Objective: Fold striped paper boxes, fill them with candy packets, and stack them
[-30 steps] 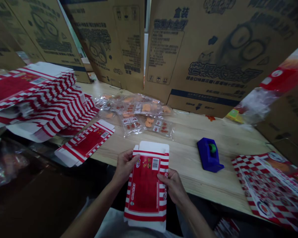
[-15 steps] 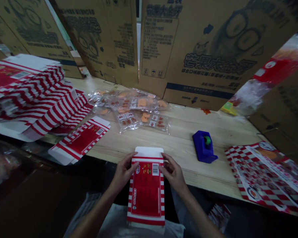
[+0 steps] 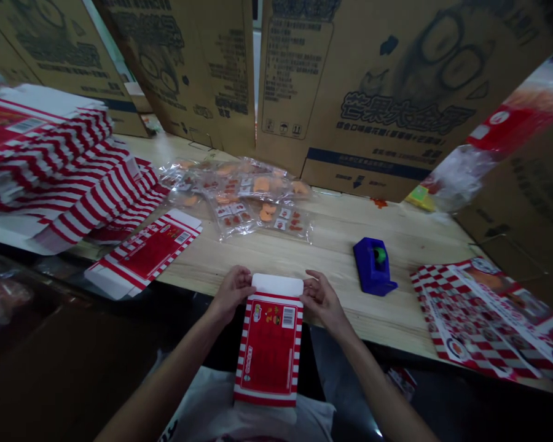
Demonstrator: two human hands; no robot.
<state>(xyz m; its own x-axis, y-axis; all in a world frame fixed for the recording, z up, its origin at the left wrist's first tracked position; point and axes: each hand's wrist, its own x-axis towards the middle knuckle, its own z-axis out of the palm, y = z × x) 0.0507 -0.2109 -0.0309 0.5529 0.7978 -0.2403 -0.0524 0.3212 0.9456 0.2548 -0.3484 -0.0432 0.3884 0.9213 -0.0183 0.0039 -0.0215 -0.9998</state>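
A red-and-white striped cardboard box [image 3: 271,353] lies before me at the table's front edge, its barcode side up and its white end flap pointing away. At its upper left corner, my left hand [image 3: 233,293] pinches the edge by the flap. My right hand [image 3: 321,299] grips the opposite corner between thumb and fingers, one finger lifted. Left of it, another flattened striped box [image 3: 147,252] rests at the table edge. Beyond lie several clear packets [image 3: 262,199] with orange pieces inside.
A tall stack of striped boxes [image 3: 55,166] stands at the left. To the right are a blue tape dispenser [image 3: 373,267] and checkered printed sheets [image 3: 483,319]. Large brown cartons [image 3: 368,104] wall off the back, with a red plastic bag [image 3: 511,126] at the right.
Both hands have shifted up to the box's flap corners, and the right fingers have spread somewhat. The view has moved slightly.
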